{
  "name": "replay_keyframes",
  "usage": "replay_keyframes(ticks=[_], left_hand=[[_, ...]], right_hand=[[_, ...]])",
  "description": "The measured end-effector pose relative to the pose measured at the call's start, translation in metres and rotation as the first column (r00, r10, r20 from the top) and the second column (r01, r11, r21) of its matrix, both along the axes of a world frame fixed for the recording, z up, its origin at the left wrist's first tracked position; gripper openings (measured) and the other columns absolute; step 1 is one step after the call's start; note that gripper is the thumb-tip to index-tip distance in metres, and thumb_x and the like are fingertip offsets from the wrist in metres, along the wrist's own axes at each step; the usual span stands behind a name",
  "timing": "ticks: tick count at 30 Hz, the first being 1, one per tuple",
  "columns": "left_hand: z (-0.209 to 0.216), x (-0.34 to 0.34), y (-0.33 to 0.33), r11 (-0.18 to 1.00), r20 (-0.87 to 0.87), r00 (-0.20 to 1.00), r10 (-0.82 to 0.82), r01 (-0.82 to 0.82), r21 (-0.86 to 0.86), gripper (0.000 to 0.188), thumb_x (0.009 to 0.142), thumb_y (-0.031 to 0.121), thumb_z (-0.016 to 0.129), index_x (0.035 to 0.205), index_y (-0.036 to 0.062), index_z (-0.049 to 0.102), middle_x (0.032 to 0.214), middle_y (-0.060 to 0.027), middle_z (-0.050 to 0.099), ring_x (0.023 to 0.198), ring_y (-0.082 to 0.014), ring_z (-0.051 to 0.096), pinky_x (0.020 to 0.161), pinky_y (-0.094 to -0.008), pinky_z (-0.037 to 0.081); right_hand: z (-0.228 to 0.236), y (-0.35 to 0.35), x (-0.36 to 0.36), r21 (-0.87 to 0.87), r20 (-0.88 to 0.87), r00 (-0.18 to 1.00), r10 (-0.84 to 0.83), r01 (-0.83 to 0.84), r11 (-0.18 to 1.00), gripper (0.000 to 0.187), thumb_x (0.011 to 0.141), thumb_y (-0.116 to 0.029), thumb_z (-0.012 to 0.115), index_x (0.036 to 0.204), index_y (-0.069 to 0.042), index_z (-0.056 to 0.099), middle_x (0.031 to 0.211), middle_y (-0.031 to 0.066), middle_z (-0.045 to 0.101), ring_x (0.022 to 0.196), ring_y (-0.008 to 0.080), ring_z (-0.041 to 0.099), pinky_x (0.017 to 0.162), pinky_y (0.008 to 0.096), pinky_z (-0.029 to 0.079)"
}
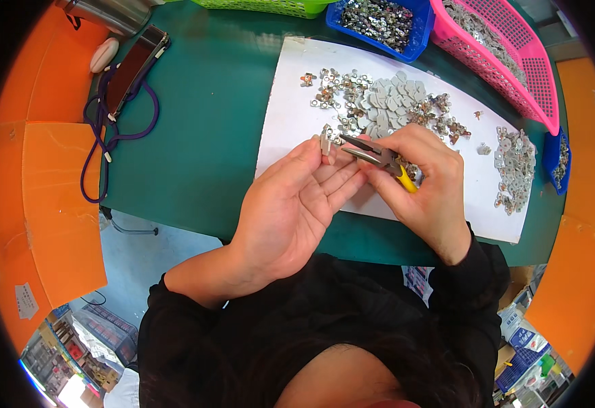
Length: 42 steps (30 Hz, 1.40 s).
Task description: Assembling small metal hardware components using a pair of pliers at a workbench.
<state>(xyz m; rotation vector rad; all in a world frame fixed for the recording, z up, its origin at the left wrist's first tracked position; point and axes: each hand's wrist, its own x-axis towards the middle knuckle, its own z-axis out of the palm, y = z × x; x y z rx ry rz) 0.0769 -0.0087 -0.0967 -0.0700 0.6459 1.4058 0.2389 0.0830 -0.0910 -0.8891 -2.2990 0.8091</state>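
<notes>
Between the thumb and fingers of my left hand (287,204) a small flat metal part (326,141) is pinched, standing upright, palm turned up. My right hand (426,183) grips needle-nose pliers (379,158) with yellow handles. Their dark jaws are parted and point left, just right of the metal part and apart from it. Beyond my hands, grey flat metal plates (389,102) lie heaped on a white board (287,102). Small shiny and copper-coloured metal pieces (335,88) are scattered around them. Part of this heap is hidden behind my right hand.
A blue bin (416,51) of small metal parts and a pink basket (549,88) stand at the back right, beside a green basket (263,7). More metal parts (515,166) lie at the board's right. A phone (131,75) with a purple cord and a steel cup (114,13) are far left.
</notes>
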Motion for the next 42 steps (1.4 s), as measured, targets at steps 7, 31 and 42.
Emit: replay_keyframes(ticks=[7,31,42], left_hand=[[0.002,0.001,0.0,1.0,-0.019,1.0,-0.005,0.004,-0.014,0.025,0.106,0.02,0.039,0.105,0.0028,0.056,0.121,-0.0139,0.059,0.126,-0.0273,0.052,0.116,-0.0449,0.034],[-0.006,0.004,-0.004,1.0,-0.072,0.997,-0.021,0.022,0.017,0.038,0.107,0.023,0.034,0.132,-0.0025,0.047,0.138,-0.0167,0.052,0.134,-0.0292,0.046,0.118,-0.0441,0.032],[-0.002,0.012,-0.005,0.996,-0.106,0.994,0.026,-0.018,0.082,0.023,0.107,0.022,0.041,0.095,0.0054,0.053,0.12,-0.0125,0.059,0.123,-0.0248,0.054,0.117,-0.0433,0.032]], right_hand=[[-0.001,-0.001,0.0,0.002,-0.009,1.0,-0.004,0.004,1.0,0.022,0.072,-0.002,0.076,0.093,-0.001,0.071,0.076,0.0099,0.063,0.07,0.0237,0.062,0.063,0.0302,0.047],[-0.007,-0.001,-0.001,0.009,-0.031,0.999,-0.028,0.028,1.0,0.018,0.073,-0.004,0.075,0.09,-0.001,0.07,0.075,0.0097,0.062,0.069,0.0229,0.062,0.062,0.03,0.047],[-0.003,-0.003,-0.003,0.003,-0.029,0.999,-0.043,0.043,0.999,0.015,0.075,-0.004,0.073,0.089,-0.001,0.069,0.075,0.0094,0.062,0.068,0.022,0.061,0.061,0.0297,0.047]])
